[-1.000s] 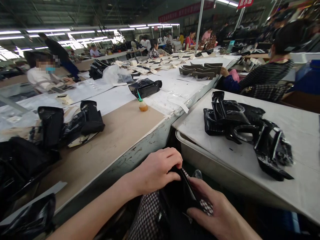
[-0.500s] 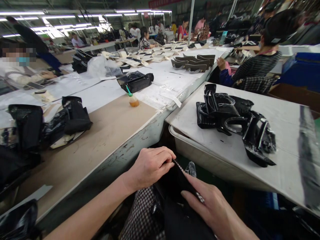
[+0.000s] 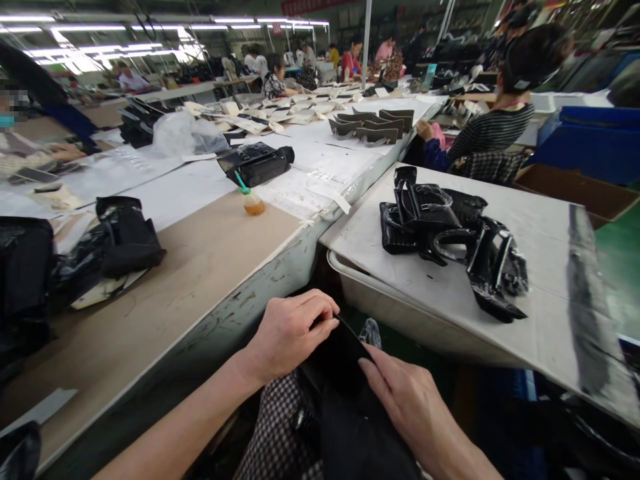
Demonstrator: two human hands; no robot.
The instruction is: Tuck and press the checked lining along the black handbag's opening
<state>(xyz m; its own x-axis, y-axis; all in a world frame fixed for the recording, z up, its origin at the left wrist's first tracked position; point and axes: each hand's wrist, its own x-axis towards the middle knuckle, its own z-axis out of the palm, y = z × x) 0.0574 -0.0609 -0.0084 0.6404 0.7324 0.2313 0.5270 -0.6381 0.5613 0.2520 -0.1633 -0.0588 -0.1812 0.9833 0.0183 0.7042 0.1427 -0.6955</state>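
A black handbag (image 3: 350,413) rests open on my lap, over the checked cloth. The fingers of my left hand (image 3: 295,333) pinch the far corner of its top edge. Farther down the same edge, my right hand (image 3: 405,387) grips the bag's side with the thumb on the inner face and the fingers outside, partly hidden. Behind the right hand a handle wrapped in clear plastic (image 3: 371,333) sticks up. The bag's interior is too dark to make out.
Black plastic-wrapped handbags (image 3: 445,233) lie on the white board (image 3: 545,267) at right, over a white tub (image 3: 380,300). The brown-topped table (image 3: 220,253) at left bears more black bags (image 3: 127,237) and a glue bottle (image 3: 253,203). A co-worker in stripes (image 3: 493,127) sits beyond.
The whole view has shifted, so the surroundings sit farther left. My right hand has moved slightly up the bag's edge, and the checked strip along that edge no longer shows. Both grips hold.
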